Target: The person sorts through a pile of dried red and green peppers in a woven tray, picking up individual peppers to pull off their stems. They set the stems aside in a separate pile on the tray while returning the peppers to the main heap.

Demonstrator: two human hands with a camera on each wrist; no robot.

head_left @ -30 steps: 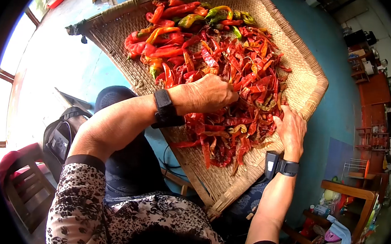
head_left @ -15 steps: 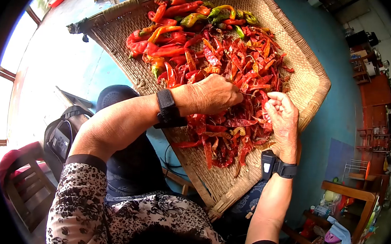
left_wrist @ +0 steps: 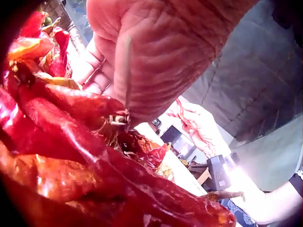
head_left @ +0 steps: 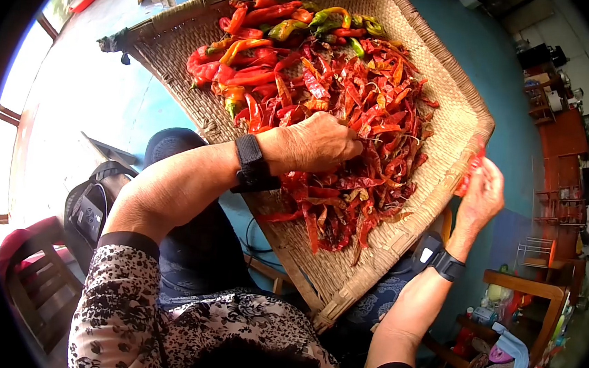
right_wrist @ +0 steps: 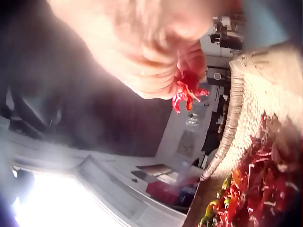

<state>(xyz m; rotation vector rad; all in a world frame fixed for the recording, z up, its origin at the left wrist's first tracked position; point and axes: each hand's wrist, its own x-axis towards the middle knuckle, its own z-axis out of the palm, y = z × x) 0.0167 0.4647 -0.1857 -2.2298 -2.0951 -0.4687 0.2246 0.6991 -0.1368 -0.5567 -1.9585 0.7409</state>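
Note:
Red dried chillies [head_left: 390, 115] lie heaped in a woven tray [head_left: 453, 106], with glossier red chillies [head_left: 251, 77] and some green ones near its far side. My left hand [head_left: 315, 143] rests low over the heap, fingers curled downward; its fingertips are hidden in the head view. In the left wrist view, that hand [left_wrist: 156, 52] is beside large red chillies [left_wrist: 71, 132], and whether it grips any is unclear. Beyond the tray's right rim, my right hand [head_left: 480, 195] pinches a few red chillies [head_left: 474, 172], also visible below the hand [right_wrist: 147, 52] in the right wrist view.
A wooden chair [head_left: 41, 282] and a dark bag [head_left: 88, 209] are at the left. At the lower right, a wooden frame [head_left: 528, 287] stands among cloths and other items. Dark furniture lines the far right. The tray is over the person's legs.
From the tray's right part, my right hand has lifted and moved right past the rim, now with red chillies between its fingers. My left hand has stayed nearly in place.

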